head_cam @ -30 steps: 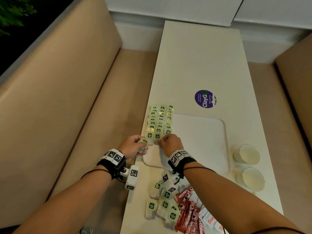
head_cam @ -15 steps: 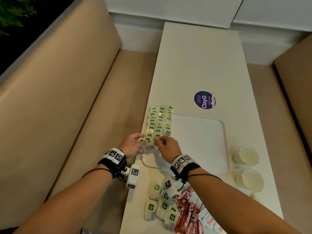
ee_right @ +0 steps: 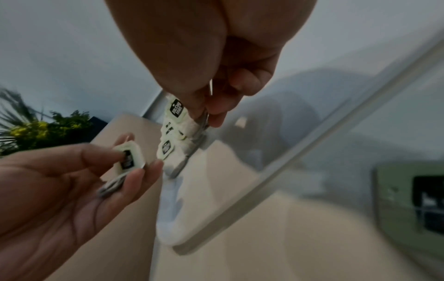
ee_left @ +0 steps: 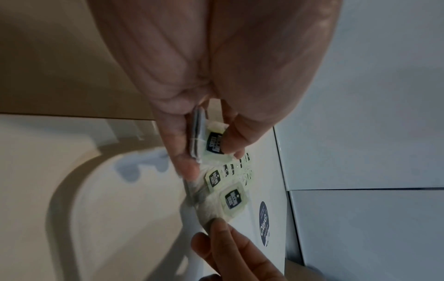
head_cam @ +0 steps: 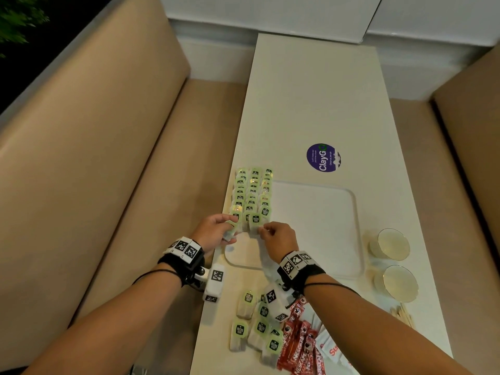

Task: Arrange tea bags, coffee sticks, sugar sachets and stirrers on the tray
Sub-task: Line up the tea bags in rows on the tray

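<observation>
So, still laying tea bags on the white rounded plastic tray (head_cam: pixel 319 228).
Three rows of green-tagged tea bags (head_cam: pixel 253 193) fill its left side; my left hand (head_cam: pixel 213 234) grips a small stack of them (ee_left: pixel 206 140), my right hand (head_cam: pixel 278 238) pinches the nearest one (head_cam: pixel 255 223) at the middle row's end.

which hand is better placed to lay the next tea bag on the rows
Left, probably. The left hand already pinches a small stack of tea bags right at the near end of the rows on the tray. The right hand is busy pinching the last-laid bag.
</observation>
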### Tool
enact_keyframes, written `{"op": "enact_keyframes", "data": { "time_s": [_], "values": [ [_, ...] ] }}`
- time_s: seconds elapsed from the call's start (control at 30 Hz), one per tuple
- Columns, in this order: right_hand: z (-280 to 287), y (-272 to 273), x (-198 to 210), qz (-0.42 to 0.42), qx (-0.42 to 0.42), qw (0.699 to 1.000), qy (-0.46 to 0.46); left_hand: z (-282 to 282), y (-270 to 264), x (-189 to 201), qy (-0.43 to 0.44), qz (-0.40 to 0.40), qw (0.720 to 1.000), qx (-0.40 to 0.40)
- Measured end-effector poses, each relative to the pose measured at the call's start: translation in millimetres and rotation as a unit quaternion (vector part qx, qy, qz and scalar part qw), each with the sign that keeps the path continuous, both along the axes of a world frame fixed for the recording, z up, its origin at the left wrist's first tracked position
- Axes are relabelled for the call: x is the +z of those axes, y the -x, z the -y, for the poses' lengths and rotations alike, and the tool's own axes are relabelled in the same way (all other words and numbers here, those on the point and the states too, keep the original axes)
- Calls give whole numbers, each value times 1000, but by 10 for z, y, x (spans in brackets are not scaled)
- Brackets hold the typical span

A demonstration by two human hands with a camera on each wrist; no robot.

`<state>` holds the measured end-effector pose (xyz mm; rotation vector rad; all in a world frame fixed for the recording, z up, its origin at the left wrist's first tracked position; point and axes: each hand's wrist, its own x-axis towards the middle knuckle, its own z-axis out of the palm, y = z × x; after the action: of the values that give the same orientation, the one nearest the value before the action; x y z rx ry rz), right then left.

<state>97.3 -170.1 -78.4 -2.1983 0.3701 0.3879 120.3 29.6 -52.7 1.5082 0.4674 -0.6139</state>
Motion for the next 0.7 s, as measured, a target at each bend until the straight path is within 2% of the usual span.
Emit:
{"op": "enact_keyframes", "data": {
  "time_s": [0.13,0.37,0.53,0.7],
  "values": [
    [101,6,-21,-22,-29,999,18,-6,13,-29,-16,0,1000,-12],
    [114,15,-40,-35,-32,997,65,-16,19,-61,-106,35,993,-32],
    [93,-20,-26,-33,-20,996,84,31,-20,-40,-121,55,989,-58],
    [84,-33,29,-38,-23,995,88,34,-42,27,-111,45,992,-48]
  ]
}}
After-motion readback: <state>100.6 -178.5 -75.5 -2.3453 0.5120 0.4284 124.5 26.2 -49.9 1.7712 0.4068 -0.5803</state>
